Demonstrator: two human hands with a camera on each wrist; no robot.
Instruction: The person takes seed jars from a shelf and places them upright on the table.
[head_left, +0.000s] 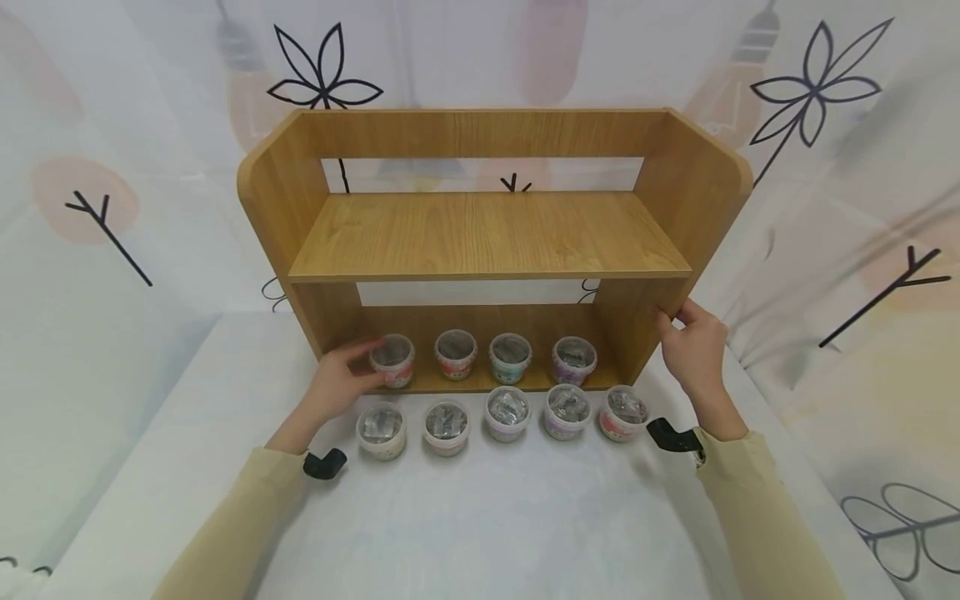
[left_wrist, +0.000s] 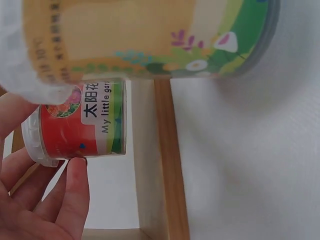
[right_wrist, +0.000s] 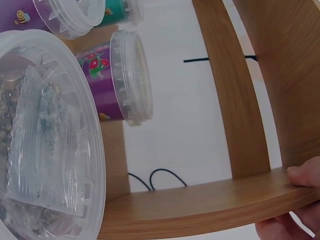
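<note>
My left hand (head_left: 335,385) grips a small plastic cup with a red "My little garden" label (left_wrist: 65,127), at the left end of the wooden shelf's lower board; thumb and fingers lie on opposite sides of it. My right hand (head_left: 693,350) pinches the right side panel of the wooden shelf (head_left: 487,233); in the right wrist view its thumb and fingers lie on opposite faces of the panel. On the lower board, to the right of the held cup, stand a red cup (head_left: 455,367), a teal cup (head_left: 510,371) and a purple cup (head_left: 573,373).
Several similar cups stand in a row on the white table (head_left: 510,517) before the shelf, among them a yellow-labelled cup (left_wrist: 140,40) and a red-pink cup (head_left: 621,427). Clear packets show inside the cups. A printed cloth (head_left: 465,50) hangs behind the shelf.
</note>
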